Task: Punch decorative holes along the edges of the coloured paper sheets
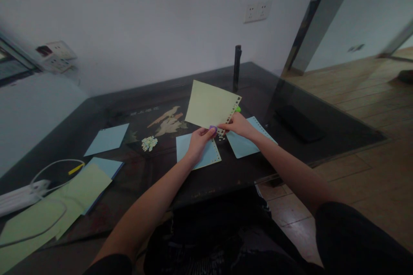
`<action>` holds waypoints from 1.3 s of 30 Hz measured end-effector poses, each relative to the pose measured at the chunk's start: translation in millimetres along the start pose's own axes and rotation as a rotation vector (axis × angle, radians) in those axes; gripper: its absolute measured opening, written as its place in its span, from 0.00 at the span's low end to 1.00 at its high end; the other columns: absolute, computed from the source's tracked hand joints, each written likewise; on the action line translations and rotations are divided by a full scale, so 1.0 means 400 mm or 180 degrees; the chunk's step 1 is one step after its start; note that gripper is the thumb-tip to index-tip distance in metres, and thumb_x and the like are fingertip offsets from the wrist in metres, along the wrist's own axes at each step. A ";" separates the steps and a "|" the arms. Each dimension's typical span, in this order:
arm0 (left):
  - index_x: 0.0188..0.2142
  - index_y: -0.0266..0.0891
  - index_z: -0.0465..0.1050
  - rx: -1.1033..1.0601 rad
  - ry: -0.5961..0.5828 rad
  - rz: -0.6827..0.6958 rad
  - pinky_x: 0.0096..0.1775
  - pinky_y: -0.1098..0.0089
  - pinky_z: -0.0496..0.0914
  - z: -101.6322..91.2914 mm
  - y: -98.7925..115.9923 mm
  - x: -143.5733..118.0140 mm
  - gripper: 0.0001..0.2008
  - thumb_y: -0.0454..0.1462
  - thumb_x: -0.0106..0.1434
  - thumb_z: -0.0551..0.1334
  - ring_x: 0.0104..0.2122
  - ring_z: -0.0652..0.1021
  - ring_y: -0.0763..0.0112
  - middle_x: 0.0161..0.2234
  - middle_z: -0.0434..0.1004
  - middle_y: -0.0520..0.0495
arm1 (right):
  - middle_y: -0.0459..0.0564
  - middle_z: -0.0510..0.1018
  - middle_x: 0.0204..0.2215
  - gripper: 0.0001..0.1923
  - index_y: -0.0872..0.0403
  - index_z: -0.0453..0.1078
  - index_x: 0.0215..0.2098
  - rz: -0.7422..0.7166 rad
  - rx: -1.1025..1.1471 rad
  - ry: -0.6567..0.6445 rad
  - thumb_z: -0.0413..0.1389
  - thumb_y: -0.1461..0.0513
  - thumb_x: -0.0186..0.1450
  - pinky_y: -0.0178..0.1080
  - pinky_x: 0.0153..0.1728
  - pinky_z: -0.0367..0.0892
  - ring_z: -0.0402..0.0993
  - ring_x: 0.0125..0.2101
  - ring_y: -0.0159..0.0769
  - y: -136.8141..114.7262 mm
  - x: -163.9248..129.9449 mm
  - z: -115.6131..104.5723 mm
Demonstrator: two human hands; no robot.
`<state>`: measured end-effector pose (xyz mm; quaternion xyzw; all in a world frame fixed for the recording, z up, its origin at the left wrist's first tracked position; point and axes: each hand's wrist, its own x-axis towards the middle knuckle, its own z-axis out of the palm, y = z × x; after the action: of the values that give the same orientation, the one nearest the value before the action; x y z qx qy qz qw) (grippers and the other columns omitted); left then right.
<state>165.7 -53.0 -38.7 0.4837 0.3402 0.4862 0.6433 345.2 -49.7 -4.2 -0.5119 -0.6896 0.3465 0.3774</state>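
Centre frame: your left hand (198, 139) pinches the lower edge of the pale green sheet (209, 105), raised above the dark table (135, 172). Your right hand (238, 124) is closed on a punch at its perforated right edge. Blue sheets (245, 144) lie below; paper dots (149, 143) left of centre.

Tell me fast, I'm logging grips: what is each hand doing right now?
Left hand: closed on the lower edge of the green sheet.
Right hand: pinching that sheet's punched edge; something green behind it, unclear.
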 end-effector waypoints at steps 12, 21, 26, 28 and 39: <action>0.36 0.35 0.75 0.0158 -0.0162 0.0055 0.46 0.65 0.68 -0.002 -0.013 0.001 0.17 0.42 0.49 0.71 0.37 0.76 0.68 0.37 0.78 0.44 | 0.55 0.78 0.24 0.08 0.61 0.74 0.28 0.0280 0.0192 0.0171 0.60 0.61 0.55 0.44 0.30 0.72 0.76 0.25 0.41 -0.002 0.002 -0.001; 0.42 0.37 0.76 0.1189 -0.0162 0.0364 0.45 0.65 0.69 -0.002 0.009 -0.006 0.19 0.39 0.50 0.69 0.40 0.76 0.64 0.41 0.78 0.43 | 0.53 0.79 0.23 0.10 0.61 0.73 0.27 0.0284 0.0665 0.0435 0.62 0.59 0.53 0.37 0.26 0.72 0.75 0.22 0.36 0.014 0.012 -0.028; 0.45 0.40 0.76 0.1843 -0.0359 0.0568 0.41 0.64 0.69 -0.003 0.008 -0.016 0.20 0.37 0.51 0.68 0.38 0.75 0.63 0.44 0.77 0.42 | 0.55 0.79 0.24 0.12 0.61 0.74 0.29 0.0274 0.0722 0.0447 0.62 0.59 0.53 0.36 0.26 0.73 0.75 0.22 0.35 0.021 0.016 -0.029; 0.45 0.42 0.76 0.2014 -0.0352 0.0746 0.43 0.63 0.68 -0.007 0.003 -0.016 0.20 0.36 0.50 0.68 0.39 0.75 0.62 0.44 0.77 0.43 | 0.55 0.80 0.24 0.12 0.61 0.74 0.30 0.0267 0.0712 0.0450 0.61 0.59 0.54 0.37 0.27 0.73 0.76 0.22 0.36 0.024 0.017 -0.028; 0.50 0.44 0.72 0.2516 -0.0677 0.1313 0.54 0.55 0.60 -0.008 0.000 -0.017 0.31 0.25 0.46 0.61 0.47 0.72 0.58 0.47 0.76 0.44 | 0.56 0.80 0.25 0.11 0.62 0.74 0.30 0.0232 0.0614 0.0432 0.60 0.60 0.55 0.38 0.27 0.73 0.76 0.23 0.36 0.024 0.016 -0.028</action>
<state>160.7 -58.6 -40.0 0.7969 0.3283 0.3847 0.3305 358.1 -40.0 -6.1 -0.5202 -0.6068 0.3893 0.4578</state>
